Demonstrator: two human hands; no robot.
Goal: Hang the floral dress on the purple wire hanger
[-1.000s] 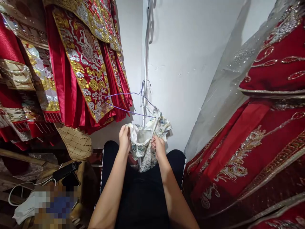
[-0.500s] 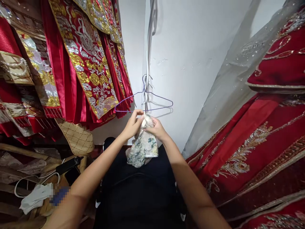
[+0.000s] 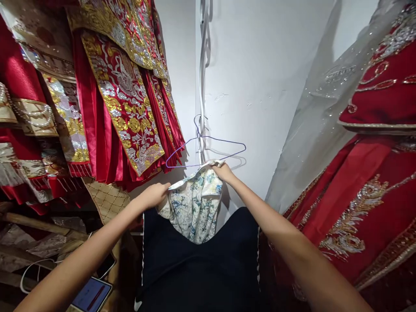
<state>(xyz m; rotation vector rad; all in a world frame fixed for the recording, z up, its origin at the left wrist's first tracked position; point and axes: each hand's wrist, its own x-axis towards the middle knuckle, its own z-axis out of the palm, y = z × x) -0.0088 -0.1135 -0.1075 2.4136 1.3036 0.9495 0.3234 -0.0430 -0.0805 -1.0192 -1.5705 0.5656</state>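
Observation:
A white garment with a blue and green floral print (image 3: 195, 203) is stretched between my two hands by its pale upper edge. My left hand (image 3: 155, 194) is closed on the left end of that edge. On the right, my right hand (image 3: 224, 171) pinches the other end, slightly higher up. Just above the cloth, a thin purple wire hanger (image 3: 224, 140) hangs with nothing on it from a white strip (image 3: 202, 86) on the wall. The garment's lower part drops in front of my dark clothing (image 3: 201, 273).
Red embroidered garments with gold and silver (image 3: 130, 99) hang at the left. More red beaded clothing (image 3: 367, 186), partly under a clear plastic cover (image 3: 302, 117), hangs at the right. A lit phone (image 3: 92, 294) and a white cable (image 3: 24, 279) lie on wooden slats, lower left.
My hands have moved apart, the left going left and down. The bunched floral garment is now spread wide between them. The view has shifted, and a lit phone screen shows at lower left.

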